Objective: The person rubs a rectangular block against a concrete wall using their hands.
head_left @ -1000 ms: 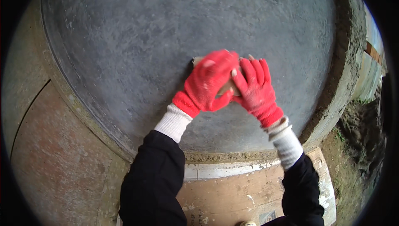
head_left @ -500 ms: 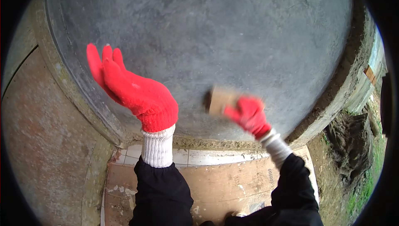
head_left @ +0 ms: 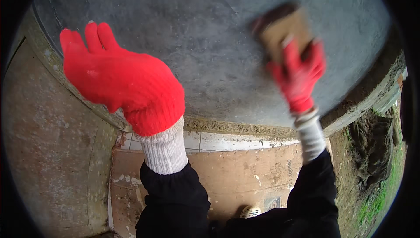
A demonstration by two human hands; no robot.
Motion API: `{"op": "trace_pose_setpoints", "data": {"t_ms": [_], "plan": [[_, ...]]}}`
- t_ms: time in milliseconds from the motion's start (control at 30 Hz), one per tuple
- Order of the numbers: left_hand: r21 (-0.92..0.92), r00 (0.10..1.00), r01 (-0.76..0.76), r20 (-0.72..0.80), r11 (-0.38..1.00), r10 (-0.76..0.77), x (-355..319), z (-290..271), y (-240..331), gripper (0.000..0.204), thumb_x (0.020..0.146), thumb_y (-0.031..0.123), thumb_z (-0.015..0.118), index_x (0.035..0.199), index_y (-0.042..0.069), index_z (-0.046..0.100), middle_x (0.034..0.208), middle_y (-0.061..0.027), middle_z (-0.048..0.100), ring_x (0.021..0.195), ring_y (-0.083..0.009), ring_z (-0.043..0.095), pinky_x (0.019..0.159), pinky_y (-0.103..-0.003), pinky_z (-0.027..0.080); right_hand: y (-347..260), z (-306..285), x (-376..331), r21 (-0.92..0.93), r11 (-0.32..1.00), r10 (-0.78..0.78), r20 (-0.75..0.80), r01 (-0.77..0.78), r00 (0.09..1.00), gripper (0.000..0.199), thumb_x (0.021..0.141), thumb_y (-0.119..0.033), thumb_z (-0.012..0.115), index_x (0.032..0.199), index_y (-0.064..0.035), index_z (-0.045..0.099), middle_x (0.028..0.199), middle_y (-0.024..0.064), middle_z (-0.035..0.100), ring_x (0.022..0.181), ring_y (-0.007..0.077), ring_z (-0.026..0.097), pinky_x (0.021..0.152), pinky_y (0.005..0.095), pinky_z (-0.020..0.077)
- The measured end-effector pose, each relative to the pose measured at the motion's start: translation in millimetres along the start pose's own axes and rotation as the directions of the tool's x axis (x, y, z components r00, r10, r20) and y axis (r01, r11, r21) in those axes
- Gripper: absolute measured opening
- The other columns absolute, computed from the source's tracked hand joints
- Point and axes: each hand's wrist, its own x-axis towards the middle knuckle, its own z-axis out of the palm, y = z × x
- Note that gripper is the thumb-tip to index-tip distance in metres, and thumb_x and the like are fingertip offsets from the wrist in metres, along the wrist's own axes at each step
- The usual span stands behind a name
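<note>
My right hand (head_left: 299, 78), in a red glove with a white cuff, grips a brown rectangular block (head_left: 285, 31) with a dark edge. It rests against the smooth grey surface (head_left: 214, 67), at the right of the view; motion blurs both hand and block. My left hand (head_left: 124, 82), also in a red glove, is on the left with fingers spread and nothing in them. It appears nearer to the camera, over the grey surface's left part. Whether its fingertips touch anything I cannot tell.
A rough raised rim (head_left: 363, 102) borders the grey surface. Below it runs a strip of white tiles (head_left: 223, 141), then a worn brown sheet (head_left: 227, 168) with a shoe (head_left: 250, 212) on it. Dark crumpled material (head_left: 372, 146) and grass (head_left: 376, 203) lie at right.
My right hand has moved the block up and to the right across the grey surface. My left hand has shifted slightly left and looks larger, its fingers more spread.
</note>
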Motion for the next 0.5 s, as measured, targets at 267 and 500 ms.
{"op": "trace_pose_setpoints", "data": {"t_ms": [267,500], "plan": [[0.090,0.993,0.041,-0.112,0.995,-0.030,2.9,6.2,13.8,0.047,0.101,0.021,0.029,0.143,0.000,0.029,0.143,-0.0125,0.039,0.133,-0.0249,0.038,0.107,-0.030,0.035,-38.2,22.3,-222.0,0.273,0.843,-0.528,0.260,0.463,0.808,0.069,0.074,-0.019,0.070,0.137,-0.0369,0.049,0.136,0.0034,0.043,0.106,0.0252,0.054,0.088,0.0406,0.0500],[0.102,0.998,-0.010,-0.065,0.995,0.017,10.3,-7.2,8.0,0.044,0.100,0.018,0.032,0.140,-0.001,0.033,0.140,-0.0129,0.041,0.130,-0.0245,0.041,0.107,-0.031,0.035,-32.8,-1.1,-38.4,0.176,0.982,0.038,0.135,-0.061,0.990,0.072,0.066,-0.033,0.078,0.133,-0.0387,0.053,0.128,0.0160,0.044,0.117,0.0372,0.041,0.096,0.0490,0.0319]]}}
